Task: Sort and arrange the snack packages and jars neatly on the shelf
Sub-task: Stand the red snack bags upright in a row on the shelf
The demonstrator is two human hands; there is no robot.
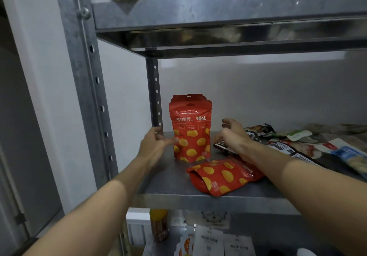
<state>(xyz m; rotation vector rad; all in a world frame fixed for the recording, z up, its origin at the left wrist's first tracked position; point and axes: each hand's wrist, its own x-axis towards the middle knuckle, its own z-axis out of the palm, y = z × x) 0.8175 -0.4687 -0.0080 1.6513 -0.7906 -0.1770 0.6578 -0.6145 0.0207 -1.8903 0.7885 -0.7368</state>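
Upright red pouch (190, 134) centre-frame on shelf (168, 186), between left hand (156, 143) and right hand (232, 134); both loosely curled, empty.

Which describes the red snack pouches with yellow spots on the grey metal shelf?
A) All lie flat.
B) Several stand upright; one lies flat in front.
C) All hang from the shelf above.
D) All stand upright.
B: the upright red pouches with yellow spots stand by the rear post, and one flat red pouch lies near the grey metal shelf front edge.
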